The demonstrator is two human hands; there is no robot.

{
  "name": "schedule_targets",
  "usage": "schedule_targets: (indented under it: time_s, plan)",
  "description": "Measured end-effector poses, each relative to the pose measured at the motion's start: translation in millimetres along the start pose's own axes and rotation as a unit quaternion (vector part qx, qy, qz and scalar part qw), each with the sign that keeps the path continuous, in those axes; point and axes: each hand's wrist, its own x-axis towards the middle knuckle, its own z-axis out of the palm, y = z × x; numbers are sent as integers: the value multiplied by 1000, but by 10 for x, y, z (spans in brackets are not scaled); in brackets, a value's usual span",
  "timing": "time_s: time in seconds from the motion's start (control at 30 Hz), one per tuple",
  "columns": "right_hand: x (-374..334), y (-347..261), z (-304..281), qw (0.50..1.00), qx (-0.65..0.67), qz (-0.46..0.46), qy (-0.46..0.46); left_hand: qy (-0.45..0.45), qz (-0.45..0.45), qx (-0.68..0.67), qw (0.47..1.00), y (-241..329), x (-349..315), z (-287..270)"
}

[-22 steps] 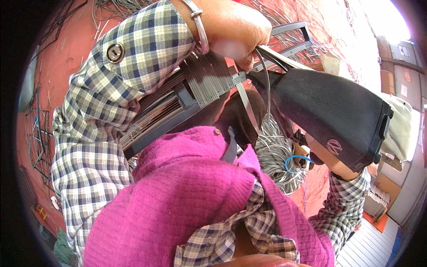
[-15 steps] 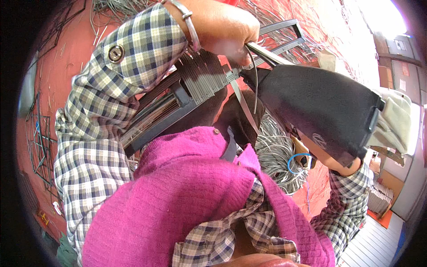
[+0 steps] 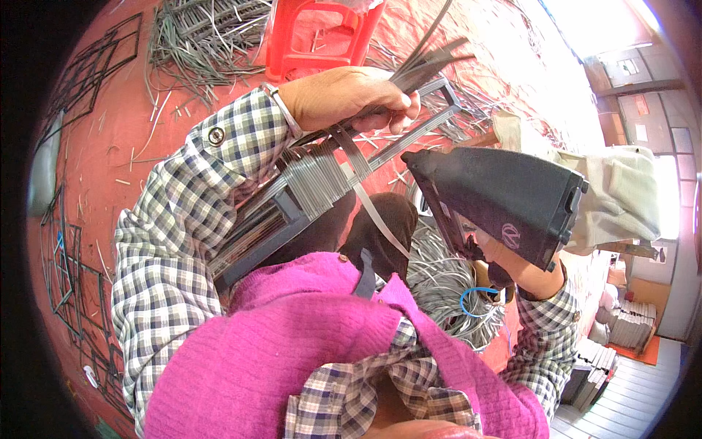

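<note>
My left hand [image 3: 365, 99] is closed round a few dark grey flat strips [image 3: 431, 62], whose loose ends stick out to the upper right. Below it, a grey metal frame [image 3: 417, 132] lies slanted over my lap, with strips wound side by side [image 3: 316, 181] round its middle. A paler strip [image 3: 384, 223] hangs from these windings toward my knee. On the right, a bulky black housing [image 3: 497, 194] covers my right hand; only the wrist and forearm [image 3: 528, 269] show beneath it. What that hand touches is hidden.
A large coil of grey strips [image 3: 446, 285] lies by my knee, with a blue loop on it. Beige cloth [image 3: 618, 194] hangs beside the black housing. A red plastic stool [image 3: 281, 44] and strip heaps [image 3: 205, 36] stand ahead. Dark frames [image 3: 73, 278] lie at left.
The view has shifted, bringing the red stool into sight. My left hand has moved left along the frame, and the strips in it now point up and away.
</note>
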Motion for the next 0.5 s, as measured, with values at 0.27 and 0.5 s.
schedule_targets:
  time_s: [0.27,0.5]
  plan:
    - [7,-14,-23,1000,-20,14,-20,-11,25,-219,975,-39,-30,-18]
    - [18,7,-5,999,-32,0,-8,50,18,-181,982,99,-60,37]
